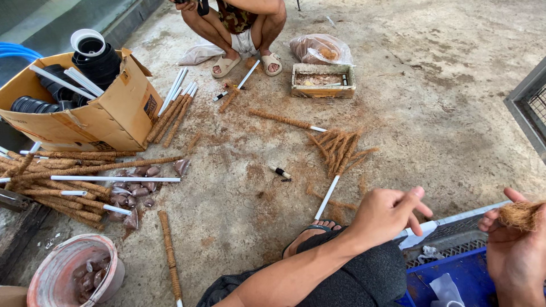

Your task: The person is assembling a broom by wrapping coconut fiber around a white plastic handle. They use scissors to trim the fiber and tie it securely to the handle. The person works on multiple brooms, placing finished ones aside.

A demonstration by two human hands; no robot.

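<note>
My left hand (pixel 387 213) hovers over my knee, fingers loosely curled and apart, holding nothing. At the right edge my right hand (pixel 515 250) pinches a tuft of brown coconut fibre (pixel 518 214). On the concrete floor in front lies a bundle of fibre-wrapped white pipes (pixel 340 150). One wrapped stick (pixel 169 253) lies near my left leg.
A cardboard box (pixel 119 108) with black fittings and white pipes stands at left, with a pile of wrapped sticks (pixel 57 182) beside it. A bucket (pixel 74 273) sits at bottom left. Another person squats ahead near a wooden tray (pixel 322 81). A blue crate (pixel 455 273) is at my right.
</note>
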